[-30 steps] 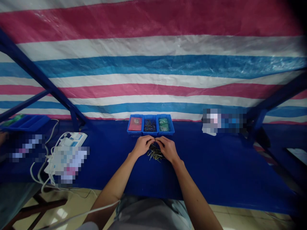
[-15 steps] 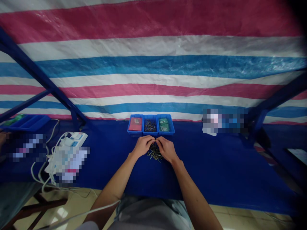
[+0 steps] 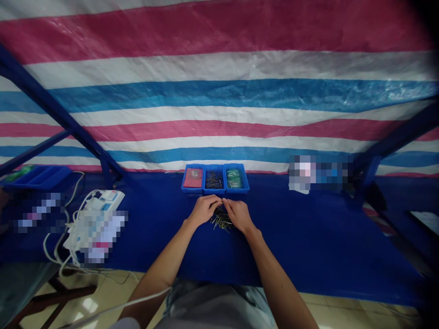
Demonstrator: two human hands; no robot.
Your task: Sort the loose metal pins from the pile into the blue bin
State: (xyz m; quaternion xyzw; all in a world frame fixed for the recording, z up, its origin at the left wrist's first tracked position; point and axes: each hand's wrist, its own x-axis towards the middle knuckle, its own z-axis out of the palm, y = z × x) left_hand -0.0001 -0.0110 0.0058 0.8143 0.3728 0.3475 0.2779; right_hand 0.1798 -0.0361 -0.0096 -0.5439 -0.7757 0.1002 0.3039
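Note:
My left hand [image 3: 206,209] and my right hand [image 3: 238,214] rest side by side with their fingertips almost meeting, just above a loose pile of thin metal pins [image 3: 221,219]. The pile lies on the blue covered tabletop [image 3: 291,237], partly hidden under my hands. Whatever my fingertips may pinch is too small to see. Straight ahead stand several joined blue bins: one holds a red packet [image 3: 193,177], the middle bin [image 3: 214,180] holds more pins, and another holds green packets [image 3: 233,178].
A white power strip [image 3: 106,200] with tangled white cables [image 3: 65,246] sits to the left, beside a pixelated object [image 3: 98,237]. A blue compartment tray [image 3: 39,177] lies far left. Another pixelated object [image 3: 317,173] stands right. Blue frame struts [image 3: 370,169] and a striped tarpaulin [image 3: 219,96] enclose the bench.
My hands stay over the pile, with only a slight shift of the fingertips. The pins and bins look unchanged.

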